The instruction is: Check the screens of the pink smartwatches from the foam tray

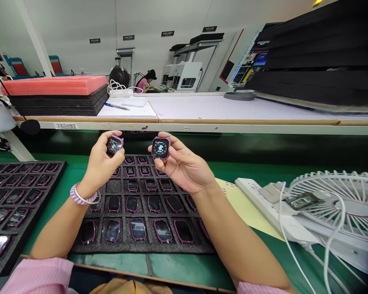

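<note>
My left hand (106,163) grips a purple-framed smartwatch case (114,145) between thumb and fingers, its screen lit with a dial. In my right hand (187,165) is a second smartwatch case (161,148), also purple, with a lit watch face turned towards me. Neither watch has a strap that I can see. Both hands are raised above a black foam tray (125,248), whose compartments hold several more purple watch cases. Some of those screens show rows of text and others are dark. My right forearm covers part of the tray's right side.
Another foam tray of watches (15,196) lies at left. On the right are a power strip (254,196), a white fan (349,204) with cables, and yellow paper (242,204). The shelf ahead (190,108) bears foam stacks, a pen and paper. People sit beyond it.
</note>
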A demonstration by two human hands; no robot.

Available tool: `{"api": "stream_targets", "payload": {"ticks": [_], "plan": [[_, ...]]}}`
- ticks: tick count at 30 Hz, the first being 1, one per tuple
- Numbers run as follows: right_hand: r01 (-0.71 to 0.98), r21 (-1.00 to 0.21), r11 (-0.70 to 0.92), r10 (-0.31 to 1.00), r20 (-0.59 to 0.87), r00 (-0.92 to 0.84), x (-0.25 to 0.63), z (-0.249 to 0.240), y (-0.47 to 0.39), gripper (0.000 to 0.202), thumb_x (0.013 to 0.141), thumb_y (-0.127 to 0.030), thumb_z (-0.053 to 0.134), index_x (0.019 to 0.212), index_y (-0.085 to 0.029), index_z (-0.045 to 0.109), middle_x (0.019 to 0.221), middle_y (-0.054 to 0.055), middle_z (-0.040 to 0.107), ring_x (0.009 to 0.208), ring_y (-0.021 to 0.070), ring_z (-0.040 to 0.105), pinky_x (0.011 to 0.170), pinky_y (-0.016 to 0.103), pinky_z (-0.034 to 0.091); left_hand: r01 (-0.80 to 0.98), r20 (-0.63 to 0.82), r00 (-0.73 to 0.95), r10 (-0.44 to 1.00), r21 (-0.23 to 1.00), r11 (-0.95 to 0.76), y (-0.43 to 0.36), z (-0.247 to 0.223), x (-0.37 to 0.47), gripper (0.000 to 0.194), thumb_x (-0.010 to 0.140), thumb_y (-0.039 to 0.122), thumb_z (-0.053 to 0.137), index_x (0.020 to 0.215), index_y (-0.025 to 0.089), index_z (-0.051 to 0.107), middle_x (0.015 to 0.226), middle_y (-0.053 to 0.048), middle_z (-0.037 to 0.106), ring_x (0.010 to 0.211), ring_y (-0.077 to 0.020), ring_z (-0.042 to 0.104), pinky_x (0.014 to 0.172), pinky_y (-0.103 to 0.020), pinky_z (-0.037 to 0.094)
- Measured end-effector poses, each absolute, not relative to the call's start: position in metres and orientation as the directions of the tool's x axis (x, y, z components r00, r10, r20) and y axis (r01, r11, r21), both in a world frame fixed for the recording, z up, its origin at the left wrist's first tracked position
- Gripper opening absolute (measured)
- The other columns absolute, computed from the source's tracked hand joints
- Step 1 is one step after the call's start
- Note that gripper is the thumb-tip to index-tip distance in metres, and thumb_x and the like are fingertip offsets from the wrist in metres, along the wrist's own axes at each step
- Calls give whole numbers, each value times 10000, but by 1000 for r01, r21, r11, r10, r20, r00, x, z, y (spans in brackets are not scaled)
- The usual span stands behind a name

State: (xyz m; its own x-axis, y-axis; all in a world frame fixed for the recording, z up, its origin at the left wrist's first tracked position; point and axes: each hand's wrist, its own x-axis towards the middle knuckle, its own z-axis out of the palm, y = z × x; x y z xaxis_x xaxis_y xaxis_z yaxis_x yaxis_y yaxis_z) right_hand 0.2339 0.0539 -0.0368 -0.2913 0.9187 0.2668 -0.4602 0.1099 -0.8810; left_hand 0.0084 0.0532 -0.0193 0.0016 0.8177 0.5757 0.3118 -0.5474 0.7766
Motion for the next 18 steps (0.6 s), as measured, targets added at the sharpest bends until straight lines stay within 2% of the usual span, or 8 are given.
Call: {"api": "stream_targets", "payload": {"ticks": [8,13,18], "plan": [[-409,-890,201,920,315,-233,236,-35,51,400,843,-431,833,1194,-360,656,1087,22,686,916,221,642,691,337,548,327,612,-72,787,760,-561,57,-22,8,404,755,244,665,1152,170,656,945,-24,654,736,-108,541,687,-219,488],[-435,-883,176,924,301,-237,236,-32,51,423,822,-422,854,1192,-381,656,1076,0,702,781,176,602,690,335,544,264,602,-75,795,781,-566,57,-22,9,438,750,241,667,1180,164,641,975,-41,669,834,-134,610,772,-234,532],[-413,-892,181,928,294,-229,234,-33,49,422,810,-445,856,1173,-371,654,1055,7,695,770,187,591,676,348,532,330,594,-80,800,774,-541,56,-21,8,434,753,219,642,1185,175,640,966,-38,671,832,-144,621,761,-243,539]]}}
